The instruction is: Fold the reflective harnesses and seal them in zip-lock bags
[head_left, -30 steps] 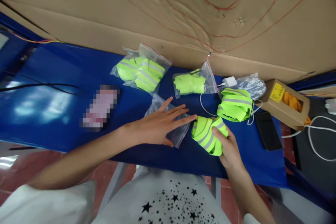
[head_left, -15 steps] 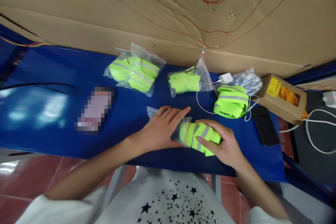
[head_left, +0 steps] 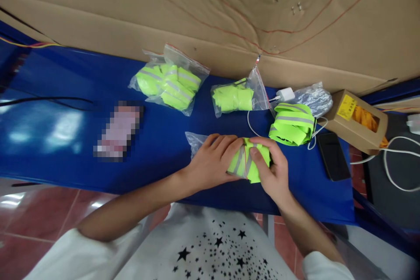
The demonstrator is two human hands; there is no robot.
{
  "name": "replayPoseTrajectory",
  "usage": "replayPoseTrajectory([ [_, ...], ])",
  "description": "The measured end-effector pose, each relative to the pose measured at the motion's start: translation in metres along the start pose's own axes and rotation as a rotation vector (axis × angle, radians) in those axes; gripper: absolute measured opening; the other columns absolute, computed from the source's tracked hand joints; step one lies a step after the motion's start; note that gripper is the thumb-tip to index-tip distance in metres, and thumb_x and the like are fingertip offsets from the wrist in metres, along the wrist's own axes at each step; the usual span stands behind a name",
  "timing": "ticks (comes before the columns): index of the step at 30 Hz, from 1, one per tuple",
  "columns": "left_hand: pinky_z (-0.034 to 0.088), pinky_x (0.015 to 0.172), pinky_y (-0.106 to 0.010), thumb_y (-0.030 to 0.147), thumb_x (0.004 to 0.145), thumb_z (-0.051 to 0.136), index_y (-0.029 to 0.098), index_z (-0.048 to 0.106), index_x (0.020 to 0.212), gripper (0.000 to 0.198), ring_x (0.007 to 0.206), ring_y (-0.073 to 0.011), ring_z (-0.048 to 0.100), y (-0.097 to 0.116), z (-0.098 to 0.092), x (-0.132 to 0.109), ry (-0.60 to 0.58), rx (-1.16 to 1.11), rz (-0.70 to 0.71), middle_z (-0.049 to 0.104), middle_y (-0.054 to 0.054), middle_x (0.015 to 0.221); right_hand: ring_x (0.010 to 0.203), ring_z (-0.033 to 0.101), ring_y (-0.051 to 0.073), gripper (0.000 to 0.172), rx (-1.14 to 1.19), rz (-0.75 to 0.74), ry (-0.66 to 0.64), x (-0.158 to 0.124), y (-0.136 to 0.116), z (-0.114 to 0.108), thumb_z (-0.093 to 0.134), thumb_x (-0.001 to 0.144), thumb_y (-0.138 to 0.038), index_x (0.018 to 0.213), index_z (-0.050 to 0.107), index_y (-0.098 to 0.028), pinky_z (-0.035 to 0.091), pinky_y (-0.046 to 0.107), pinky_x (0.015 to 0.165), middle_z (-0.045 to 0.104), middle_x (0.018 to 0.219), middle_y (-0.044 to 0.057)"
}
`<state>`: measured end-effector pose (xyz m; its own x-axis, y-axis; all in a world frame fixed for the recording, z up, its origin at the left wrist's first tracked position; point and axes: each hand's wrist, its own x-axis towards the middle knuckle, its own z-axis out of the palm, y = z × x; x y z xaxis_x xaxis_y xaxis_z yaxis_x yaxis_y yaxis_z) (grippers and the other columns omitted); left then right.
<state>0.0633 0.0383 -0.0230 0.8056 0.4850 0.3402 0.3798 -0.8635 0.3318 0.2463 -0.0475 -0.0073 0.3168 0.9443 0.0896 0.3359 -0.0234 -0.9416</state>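
Observation:
A folded neon-yellow reflective strap (head_left: 255,174) with grey stripes sits partly inside a clear zip bag (head_left: 196,142), near the table's front edge. The bag's red-lined mouth runs across the middle of the bundle. My left hand (head_left: 211,162) is closed round the bag and the bagged part of the strap; its thumb side is partly hidden. From the right, my right hand (head_left: 274,173) grips the uncovered end, thumb on top and fingers behind. A loose coiled reflective strap (head_left: 291,124) lies just beyond my right hand.
Two bagged neon bundles, one larger (head_left: 170,85) and one smaller (head_left: 233,96), lie along the cardboard wall (head_left: 131,30). At right are a white charger (head_left: 285,94), crumpled plastic (head_left: 313,99), a cardboard box (head_left: 341,127) and a black phone (head_left: 334,157). A blurred-out rectangle (head_left: 120,131) lies left.
My right hand has moved left with the strap, and more of it is inside the bag. My left fingers have closed over the bagged part. The view has shifted slightly.

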Motion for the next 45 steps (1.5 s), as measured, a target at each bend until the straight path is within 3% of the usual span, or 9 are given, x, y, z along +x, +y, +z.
replayPoseTrajectory([
  [9, 0.053, 0.096, -0.045, 0.06, 0.092, 0.068, 0.014, 0.05, 0.14, 0.069, 0.113, -0.0319, 0.07, -0.003, 0.008, -0.009, -0.021, -0.068, -0.083, 0.072, -0.017, 0.124, 0.097, 0.072, 0.023, 0.013, -0.143, -0.245, 0.04, -0.009, 0.01, 0.002, 0.063, 0.092, -0.018, 0.098, 0.068, -0.028, 0.058, 0.04, 0.085, 0.072, 0.103, 0.005],
  [13, 0.054, 0.093, -0.044, 0.056, 0.096, 0.066, 0.012, 0.048, 0.14, 0.065, 0.112, -0.0304, 0.071, -0.002, 0.006, -0.007, -0.065, -0.131, -0.043, 0.072, -0.017, 0.126, 0.091, 0.071, 0.02, 0.013, -0.174, -0.306, -0.07, -0.011, 0.009, 0.006, 0.064, 0.092, -0.014, 0.094, 0.066, -0.027, 0.057, 0.035, 0.082, 0.07, 0.098, 0.004],
  [21, 0.052, 0.095, -0.044, 0.072, 0.092, 0.062, 0.009, 0.035, 0.156, 0.094, 0.114, -0.0323, 0.07, 0.002, 0.005, -0.01, -0.117, -0.028, -0.027, 0.069, -0.02, 0.131, 0.092, 0.066, 0.019, 0.018, -0.015, 0.034, -0.055, -0.009, 0.016, 0.015, 0.073, 0.094, -0.028, 0.105, 0.059, -0.027, 0.055, 0.033, 0.081, 0.066, 0.106, 0.003],
  [23, 0.052, 0.094, -0.044, 0.074, 0.093, 0.057, 0.009, 0.035, 0.156, 0.093, 0.114, -0.032, 0.07, 0.0, 0.006, -0.011, -0.11, -0.013, -0.042, 0.07, -0.02, 0.131, 0.103, 0.066, 0.022, 0.014, -0.101, -0.04, -0.119, -0.009, 0.016, 0.006, 0.072, 0.095, -0.028, 0.107, 0.064, -0.028, 0.054, 0.039, 0.093, 0.07, 0.108, 0.004],
  [28, 0.05, 0.094, -0.044, 0.078, 0.093, 0.052, 0.009, 0.036, 0.156, 0.095, 0.115, -0.0322, 0.068, -0.003, 0.007, -0.011, -0.123, -0.011, -0.05, 0.069, -0.019, 0.131, 0.135, 0.058, 0.026, 0.044, -0.103, -0.063, -0.421, -0.01, 0.024, -0.023, 0.066, 0.099, -0.027, 0.143, 0.061, -0.033, 0.048, 0.044, 0.112, 0.061, 0.145, 0.008],
  [36, 0.048, 0.092, -0.046, 0.063, 0.088, 0.075, 0.014, 0.038, 0.157, 0.093, 0.112, -0.0353, 0.064, 0.01, -0.004, 0.006, -0.32, 0.189, 0.107, 0.065, -0.017, 0.134, 0.08, 0.066, 0.016, 0.015, 0.1, 0.28, -0.087, -0.012, 0.039, 0.019, 0.073, 0.084, -0.023, 0.093, 0.06, -0.024, 0.056, 0.029, 0.075, 0.069, 0.089, -0.001],
  [39, 0.048, 0.09, -0.044, 0.06, 0.094, 0.068, 0.011, 0.035, 0.159, 0.088, 0.11, -0.0327, 0.065, 0.007, -0.007, 0.006, -0.264, 0.182, 0.04, 0.066, -0.017, 0.131, 0.088, 0.069, 0.019, 0.012, 0.155, 0.27, -0.195, -0.011, 0.03, 0.016, 0.071, 0.091, -0.034, 0.096, 0.067, -0.023, 0.059, 0.032, 0.082, 0.073, 0.093, 0.002],
  [42, 0.048, 0.085, -0.043, 0.056, 0.098, 0.064, 0.01, 0.033, 0.159, 0.083, 0.106, -0.0313, 0.065, 0.007, -0.008, 0.005, -0.201, 0.183, -0.014, 0.068, -0.016, 0.126, 0.106, 0.072, 0.023, 0.031, 0.231, 0.251, -0.438, -0.009, 0.022, -0.001, 0.057, 0.103, -0.049, 0.111, 0.074, -0.025, 0.057, 0.039, 0.1, 0.076, 0.108, 0.006],
  [45, 0.046, 0.077, -0.041, 0.038, 0.104, 0.056, 0.014, 0.031, 0.161, 0.067, 0.094, -0.0279, 0.066, 0.014, -0.006, 0.008, -0.215, 0.208, 0.026, 0.07, -0.012, 0.116, 0.101, 0.073, 0.025, 0.042, 0.261, 0.126, -0.666, -0.001, 0.021, -0.007, 0.062, 0.097, -0.062, 0.109, 0.077, -0.024, 0.06, 0.04, 0.093, 0.078, 0.102, 0.006],
])
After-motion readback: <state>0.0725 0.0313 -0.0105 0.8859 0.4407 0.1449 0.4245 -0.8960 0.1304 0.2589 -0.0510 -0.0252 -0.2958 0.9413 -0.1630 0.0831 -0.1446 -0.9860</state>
